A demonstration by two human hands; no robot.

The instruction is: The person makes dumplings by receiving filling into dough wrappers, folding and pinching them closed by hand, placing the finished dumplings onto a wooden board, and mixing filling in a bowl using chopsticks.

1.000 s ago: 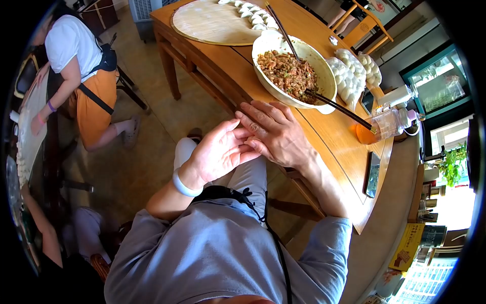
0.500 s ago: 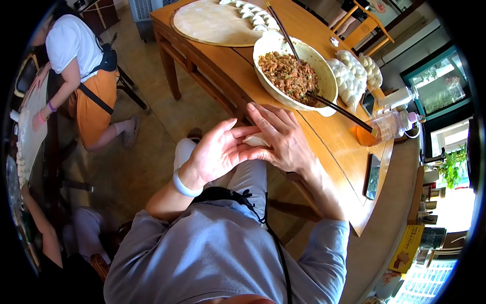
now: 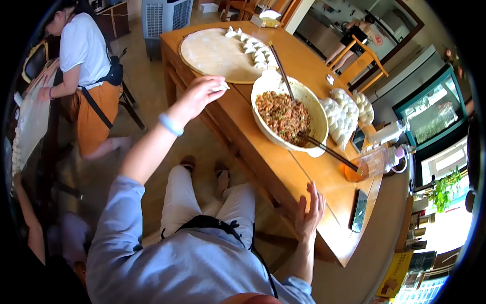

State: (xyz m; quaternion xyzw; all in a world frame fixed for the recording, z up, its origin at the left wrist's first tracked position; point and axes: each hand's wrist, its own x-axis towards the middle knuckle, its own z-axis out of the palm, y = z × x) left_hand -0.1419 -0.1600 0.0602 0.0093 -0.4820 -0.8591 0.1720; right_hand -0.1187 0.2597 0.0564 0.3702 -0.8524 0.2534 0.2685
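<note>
My left hand (image 3: 198,96) reaches out to the near edge of a round wooden board (image 3: 210,54), its fingers closed on a small white dumpling (image 3: 221,87). Several folded dumplings (image 3: 260,53) lie along the right side of that board. Off to the right, my right hand (image 3: 310,213) is held by the table edge with fingers extended and nothing in it. Between the two hands stands a large cream bowl (image 3: 316,109) of minced meat filling (image 3: 281,116). One dark chopstick (image 3: 282,73) leans over its far side and another (image 3: 331,152) over its near side.
On the wooden table (image 3: 283,167) are bags of round white items (image 3: 341,114), a bottle of orange liquid (image 3: 369,164) and a phone (image 3: 359,210). A person in orange shorts (image 3: 93,116) works at a dough sheet on the left. An air cooler (image 3: 164,23) stands behind.
My hands have parted from around the dumpling. The left carried it forward to the board, while the right moved back and down toward the table's near corner. The view has shifted slightly.
</note>
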